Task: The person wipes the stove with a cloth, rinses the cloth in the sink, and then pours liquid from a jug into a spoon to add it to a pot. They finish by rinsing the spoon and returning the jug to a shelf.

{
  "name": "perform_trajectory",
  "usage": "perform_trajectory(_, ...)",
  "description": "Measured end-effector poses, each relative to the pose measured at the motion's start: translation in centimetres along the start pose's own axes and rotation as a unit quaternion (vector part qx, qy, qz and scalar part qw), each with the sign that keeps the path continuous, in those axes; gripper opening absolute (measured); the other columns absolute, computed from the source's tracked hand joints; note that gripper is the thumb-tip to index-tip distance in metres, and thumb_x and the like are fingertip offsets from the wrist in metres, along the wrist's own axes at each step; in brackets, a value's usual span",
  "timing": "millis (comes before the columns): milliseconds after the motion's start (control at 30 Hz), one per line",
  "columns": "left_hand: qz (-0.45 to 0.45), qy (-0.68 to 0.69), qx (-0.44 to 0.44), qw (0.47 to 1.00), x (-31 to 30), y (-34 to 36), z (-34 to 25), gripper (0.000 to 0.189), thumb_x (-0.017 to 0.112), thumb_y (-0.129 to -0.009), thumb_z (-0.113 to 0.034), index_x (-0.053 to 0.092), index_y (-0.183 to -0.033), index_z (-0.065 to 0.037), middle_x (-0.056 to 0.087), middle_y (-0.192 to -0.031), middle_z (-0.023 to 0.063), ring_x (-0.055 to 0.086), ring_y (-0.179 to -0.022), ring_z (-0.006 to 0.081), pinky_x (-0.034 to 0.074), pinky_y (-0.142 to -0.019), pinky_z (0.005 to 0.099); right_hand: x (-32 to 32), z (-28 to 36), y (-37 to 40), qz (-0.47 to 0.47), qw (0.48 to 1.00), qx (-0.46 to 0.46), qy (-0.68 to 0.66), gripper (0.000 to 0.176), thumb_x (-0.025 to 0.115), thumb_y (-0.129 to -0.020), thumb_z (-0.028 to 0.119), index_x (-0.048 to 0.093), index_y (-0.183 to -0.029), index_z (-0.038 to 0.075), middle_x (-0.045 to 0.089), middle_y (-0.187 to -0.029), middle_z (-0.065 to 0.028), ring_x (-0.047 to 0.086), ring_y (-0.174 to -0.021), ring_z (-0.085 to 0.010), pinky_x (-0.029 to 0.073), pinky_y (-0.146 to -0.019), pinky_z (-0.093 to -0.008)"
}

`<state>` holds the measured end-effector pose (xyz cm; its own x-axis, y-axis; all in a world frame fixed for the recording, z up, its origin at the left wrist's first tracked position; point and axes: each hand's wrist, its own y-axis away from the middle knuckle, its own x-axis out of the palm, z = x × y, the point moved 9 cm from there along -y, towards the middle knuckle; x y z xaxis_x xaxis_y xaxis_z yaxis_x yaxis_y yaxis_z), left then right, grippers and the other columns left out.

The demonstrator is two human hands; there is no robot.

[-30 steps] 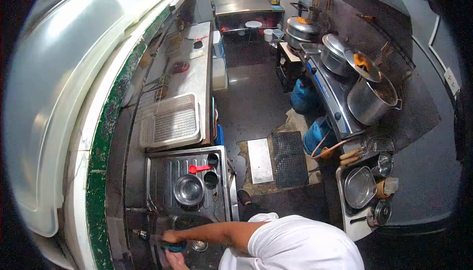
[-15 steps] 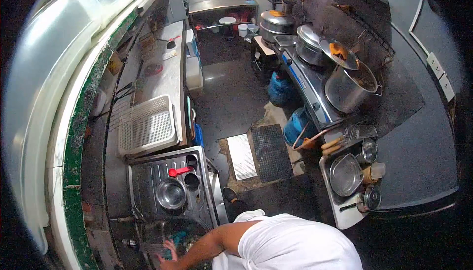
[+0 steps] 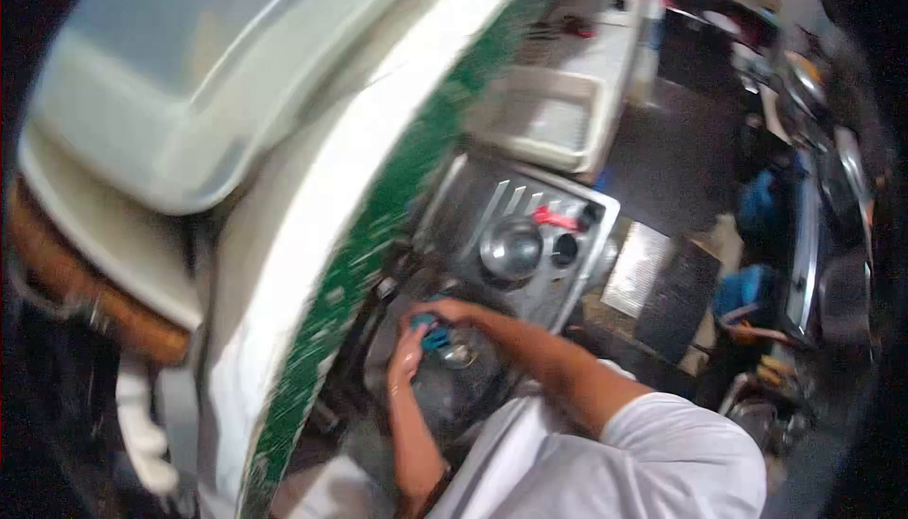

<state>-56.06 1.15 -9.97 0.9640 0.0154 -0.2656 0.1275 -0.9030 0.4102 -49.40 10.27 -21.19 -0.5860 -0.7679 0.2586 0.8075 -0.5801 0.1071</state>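
Over the sink basin (image 3: 463, 396), my left hand (image 3: 407, 353) and my right hand (image 3: 440, 311) come together. Their fingers are closed around a small teal-blue thing (image 3: 433, 337), whose kind is too blurred to make out. Just below it in the basin is a round, shiny item (image 3: 457, 356), also blurred. On the ribbed drainboard (image 3: 492, 202) beside the basin stands a steel bowl (image 3: 511, 249). A red-handled utensil (image 3: 553, 217) and a small black cup (image 3: 565, 250) are close to the bowl.
A white plastic basket (image 3: 544, 122) sits on the counter beyond the drainboard. A green-edged ledge (image 3: 378, 226) runs along my left. Floor mats (image 3: 638, 268) lie to the right, near blue gas cylinders (image 3: 742, 297) under the stove.
My view has swung left and tilted, so the sink appears nearer the middle. Both hands now meet at the teal-blue thing; before, only one hand showed clearly, with its fingers spread.
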Motion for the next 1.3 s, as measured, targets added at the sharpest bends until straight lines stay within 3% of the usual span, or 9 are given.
perform_trajectory(133, -0.094, -0.094, -0.014, 0.991, -3.0, 0.0, 1.5, 0.045, 0.066, -0.101, -0.027, 0.052, -0.138, -0.006, 0.058, -0.140, 0.0154, 0.053, -0.129, 0.0272, 0.039, -0.110, 0.0397, -1.5, 1.3, 0.7, -0.125, 0.984, 0.068, -0.105, 0.022, 0.082, -0.088, 0.017, 0.073, -0.104, 0.005, 0.072, -0.092, -0.0032, 0.065, -0.084, -0.0157, 0.053, -0.078, -0.0348)
perform_trajectory(500, -0.201, 0.005, 0.059, 0.978, -4.1, -0.1, 3.7, 0.031, 0.067, -0.101, -0.023, 0.057, -0.121, -0.002, 0.063, -0.111, 0.0082, 0.062, -0.093, 0.0176, 0.052, -0.083, 0.0325, -1.9, 7.0, 2.3, -0.126, 0.989, 0.032, 0.075, 0.033, 0.081, -0.085, 0.019, 0.069, -0.109, 0.000, 0.073, -0.098, -0.0116, 0.069, -0.087, -0.0255, 0.054, -0.076, -0.0406)
perform_trajectory(667, -0.266, 0.018, 0.110, 0.957, -7.0, -0.2, 4.2, 0.028, 0.062, -0.104, -0.025, 0.058, -0.121, -0.003, 0.062, -0.113, 0.0102, 0.063, -0.085, 0.0202, 0.053, -0.080, 0.0354, -4.8, 8.9, 4.4, -0.162, 0.809, 0.060, 0.562, 0.043, 0.080, -0.082, 0.030, 0.069, -0.112, 0.001, 0.071, -0.112, -0.0212, 0.065, -0.113, -0.0405, 0.054, -0.080, -0.0582)
perform_trajectory(800, -0.157, -0.059, 0.077, 0.983, -5.0, -1.0, 1.7, 0.031, 0.060, -0.104, -0.028, 0.059, -0.122, -0.003, 0.067, -0.103, 0.0117, 0.067, -0.086, 0.0261, 0.052, -0.082, 0.0384, -3.0, 9.1, 3.1, -0.226, 0.739, -0.087, 0.628, 0.051, 0.084, -0.077, 0.036, 0.070, -0.113, 0.003, 0.069, -0.120, -0.0186, 0.061, -0.119, -0.0421, 0.052, -0.086, -0.0634)
perform_trajectory(900, -0.169, -0.119, 0.092, 0.974, -5.0, -1.4, 2.0, 0.032, 0.063, -0.102, -0.030, 0.064, -0.117, -0.002, 0.071, -0.096, 0.0126, 0.069, -0.085, 0.0271, 0.052, -0.082, 0.0384, 1.3, 8.4, 1.5, -0.056, 0.786, -0.184, 0.587, 0.048, 0.081, -0.079, 0.032, 0.068, -0.118, 0.007, 0.070, -0.116, -0.0181, 0.064, -0.115, -0.0378, 0.049, -0.097, -0.0549)
perform_trajectory(967, -0.207, -0.091, 0.123, 0.966, -6.3, -1.0, 1.3, 0.032, 0.065, -0.100, -0.031, 0.067, -0.115, -0.002, 0.073, -0.093, 0.0131, 0.070, -0.085, 0.0270, 0.052, -0.082, 0.0380, 0.7, 7.2, 1.5, 0.037, 0.843, 0.005, 0.536, 0.046, 0.082, -0.079, 0.034, 0.068, -0.112, 0.005, 0.070, -0.111, -0.0177, 0.063, -0.113, -0.0372, 0.048, -0.097, -0.0508)
perform_trajectory(1067, -0.260, -0.189, 0.154, 0.934, -7.3, 1.6, -2.2, 0.033, 0.071, -0.097, -0.033, 0.071, -0.108, -0.002, 0.075, -0.096, 0.0138, 0.071, -0.086, 0.0270, 0.052, -0.083, 0.0388, 0.6, 10.7, 3.3, -0.001, 0.896, -0.178, 0.407, 0.043, 0.082, -0.083, 0.036, 0.066, -0.104, 0.002, 0.070, -0.105, -0.0140, 0.064, -0.108, -0.0345, 0.049, -0.092, -0.0464)
perform_trajectory(1133, -0.237, -0.152, 0.028, 0.959, -7.0, 2.3, -1.2, 0.039, 0.075, -0.095, -0.033, 0.066, -0.117, -0.002, 0.070, -0.115, 0.0134, 0.066, -0.107, 0.0296, 0.050, -0.094, 0.0411, 0.4, 11.2, 4.2, 0.003, 0.940, -0.147, 0.309, 0.043, 0.080, -0.087, 0.039, 0.067, -0.105, 0.003, 0.068, -0.104, -0.0136, 0.064, -0.106, -0.0341, 0.049, -0.092, -0.0460)
perform_trajectory(1300, -0.241, -0.165, 0.128, 0.948, -6.9, 2.4, -2.6, 0.050, 0.083, -0.086, -0.039, 0.071, -0.114, 0.001, 0.072, -0.118, 0.0151, 0.067, -0.108, 0.0291, 0.048, -0.099, 0.0402, 0.2, 9.4, 3.7, 0.037, 0.995, -0.028, 0.086, 0.045, 0.078, -0.092, 0.045, 0.067, -0.109, 0.005, 0.066, -0.104, -0.0119, 0.063, -0.105, -0.0294, 0.049, -0.094, -0.0438)
